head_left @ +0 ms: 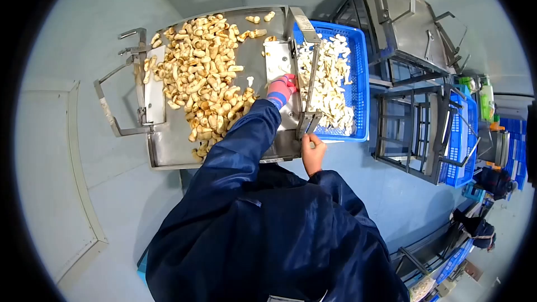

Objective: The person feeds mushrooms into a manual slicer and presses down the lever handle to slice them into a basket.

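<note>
My left hand [283, 87], in a pink glove with a blue cuff, is at the white cutting board [278, 62], close beside the slicer's long blade arm [313, 75]. Its fingers are drawn together, and what they hold is hidden. Bare, my right hand [313, 154] is closed around the near end of the slicer's handle. To the left, a large heap of whole mushrooms [204, 72] covers much of the steel tray table [251, 50]. Sliced mushrooms [327, 84] lie in the blue basket [361, 78] just right of the blade.
Another slicer frame [118, 98] with a white board is fixed at the table's left edge. Metal stands [411, 28] and a lower steel rack [411, 128] are at the right. Beyond them are blue crates [461, 140] and people in dark clothes [475, 226].
</note>
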Tool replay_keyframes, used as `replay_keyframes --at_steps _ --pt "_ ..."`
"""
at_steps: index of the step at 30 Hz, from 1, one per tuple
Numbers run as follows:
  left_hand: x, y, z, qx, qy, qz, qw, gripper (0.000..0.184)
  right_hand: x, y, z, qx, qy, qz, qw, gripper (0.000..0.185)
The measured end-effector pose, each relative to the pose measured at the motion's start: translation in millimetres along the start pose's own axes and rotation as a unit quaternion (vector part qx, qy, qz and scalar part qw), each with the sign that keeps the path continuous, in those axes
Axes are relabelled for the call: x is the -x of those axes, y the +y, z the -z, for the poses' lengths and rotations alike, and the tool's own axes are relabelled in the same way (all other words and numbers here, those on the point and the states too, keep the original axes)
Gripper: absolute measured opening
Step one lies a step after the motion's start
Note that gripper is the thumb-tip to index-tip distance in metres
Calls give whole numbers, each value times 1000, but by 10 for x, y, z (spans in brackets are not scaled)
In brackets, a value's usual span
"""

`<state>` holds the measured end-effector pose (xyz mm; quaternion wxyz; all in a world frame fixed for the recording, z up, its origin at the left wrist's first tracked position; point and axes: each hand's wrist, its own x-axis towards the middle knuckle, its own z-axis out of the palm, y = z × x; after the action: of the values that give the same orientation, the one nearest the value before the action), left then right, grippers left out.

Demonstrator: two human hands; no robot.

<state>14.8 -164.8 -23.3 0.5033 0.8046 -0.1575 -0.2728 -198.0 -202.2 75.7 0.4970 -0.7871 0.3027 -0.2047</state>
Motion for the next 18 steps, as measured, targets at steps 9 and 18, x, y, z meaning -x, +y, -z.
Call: replay_keyframes --at_steps 9,18 --pt "70 161 9 -46 15 22 999 46 -55 -63 5 -4 22 44 999 21" --pt "-223 -26 -393 221 86 0 972 36 -51 73 12 -31 -3 33 999 21"
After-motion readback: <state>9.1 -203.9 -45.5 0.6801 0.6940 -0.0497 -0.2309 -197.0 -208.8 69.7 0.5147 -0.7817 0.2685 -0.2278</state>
